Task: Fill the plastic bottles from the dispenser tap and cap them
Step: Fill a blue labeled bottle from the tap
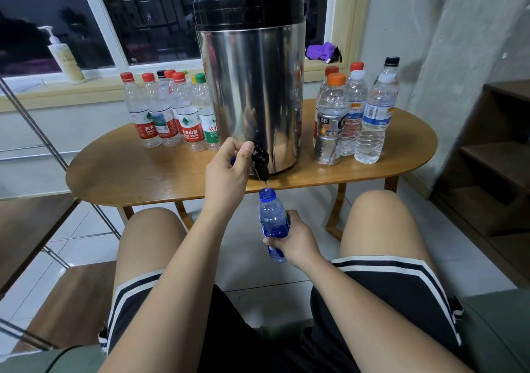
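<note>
A steel dispenser [252, 91] with a black lid stands on the oval wooden table [137, 177]. Its black tap [261, 162] juts over the table's front edge. My left hand [229, 169] grips the tap's lever, with something small and blue tucked in its fingers. My right hand [292, 236] holds an uncapped blue plastic bottle [272, 219] upright just under the spout, below table height. A thin stream of water runs into its mouth.
Several capped bottles [169, 111] with red and green caps stand left of the dispenser. Several more bottles [352, 114] stand on its right. A pump bottle [64, 57] and purple cloth [322, 51] lie on the windowsill. My bare knees flank the table's front; wooden shelves [493, 154] rise at right.
</note>
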The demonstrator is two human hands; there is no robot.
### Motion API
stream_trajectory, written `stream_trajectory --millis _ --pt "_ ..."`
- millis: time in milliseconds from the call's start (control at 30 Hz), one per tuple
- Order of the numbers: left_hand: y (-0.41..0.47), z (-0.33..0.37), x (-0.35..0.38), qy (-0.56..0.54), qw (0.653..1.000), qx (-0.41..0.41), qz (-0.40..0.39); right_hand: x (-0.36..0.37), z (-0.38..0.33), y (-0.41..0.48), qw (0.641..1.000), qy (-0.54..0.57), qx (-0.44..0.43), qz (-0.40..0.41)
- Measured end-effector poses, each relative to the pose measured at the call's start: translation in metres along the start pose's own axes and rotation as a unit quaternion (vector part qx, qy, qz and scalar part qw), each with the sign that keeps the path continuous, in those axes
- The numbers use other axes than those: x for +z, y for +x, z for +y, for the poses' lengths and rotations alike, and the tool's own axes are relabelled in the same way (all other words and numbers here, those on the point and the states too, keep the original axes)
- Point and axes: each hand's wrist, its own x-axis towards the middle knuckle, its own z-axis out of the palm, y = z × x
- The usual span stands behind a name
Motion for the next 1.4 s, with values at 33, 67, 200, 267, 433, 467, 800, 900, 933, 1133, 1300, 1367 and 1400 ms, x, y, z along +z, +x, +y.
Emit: stream_trajectory --millis 33,67,200,267,433,467,800,900,933,1133,1300,1367,1400 --pt "-0.0005 -0.0006 0.0000 -0.002 1.000 0.001 0.000 -0.0001 0.0001 0.0000 1.000 0.001 0.000 -0.001" --pt "-0.0011 -0.0012 0.0000 -0.002 1.000 0.001 -0.001 -0.0003 -0.0002 -0.0001 1.000 0.002 0.000 -0.001" --pt "-0.0021 -0.0019 0.0001 -0.009 1.000 0.002 -0.003 -0.0011 0.0000 -0.0007 1.000 0.002 0.000 0.001" --pt "-0.0020 -0.0018 0.0000 -0.008 1.000 0.005 -0.003 -0.0015 0.0001 -0.0006 1.000 0.003 0.000 -0.001" --pt "-0.0021 -0.0032 0.0002 -0.013 1.000 0.002 -0.005 -0.0003 0.0013 0.0001 1.000 0.007 0.000 0.002" --pt "-0.0019 -0.0033 0.0002 -0.017 1.000 0.001 -0.005 -0.0002 0.0015 0.0001 1.000 0.009 -0.001 0.003" --pt "-0.0033 -0.0020 -0.0001 -0.009 1.000 0.004 -0.003 -0.0015 0.0001 -0.0016 1.000 0.012 -0.002 0.002" --pt "-0.0030 -0.0020 -0.0003 -0.009 1.000 0.003 -0.004 -0.0010 0.0005 -0.0015 1.000 0.013 -0.002 0.004" --pt "-0.0030 -0.0018 -0.0004 -0.010 1.000 0.002 -0.005 -0.0008 0.0006 -0.0013 1.000 0.011 -0.003 0.004" --pt "-0.0043 0.0003 -0.0007 -0.012 1.000 0.003 -0.006 -0.0011 0.0014 -0.0009 1.000 0.013 -0.004 0.002" --pt "-0.0051 0.0018 -0.0005 -0.009 1.000 0.003 -0.004 -0.0007 0.0011 -0.0011 1.000 0.009 -0.004 0.003" --pt "-0.0050 0.0019 -0.0006 -0.008 1.000 0.001 -0.002 -0.0005 0.0011 -0.0011 1.000 0.009 -0.003 0.004" --pt "-0.0048 0.0018 -0.0008 -0.007 1.000 0.001 -0.001 -0.0003 0.0013 -0.0009 1.000 0.012 -0.003 0.003"
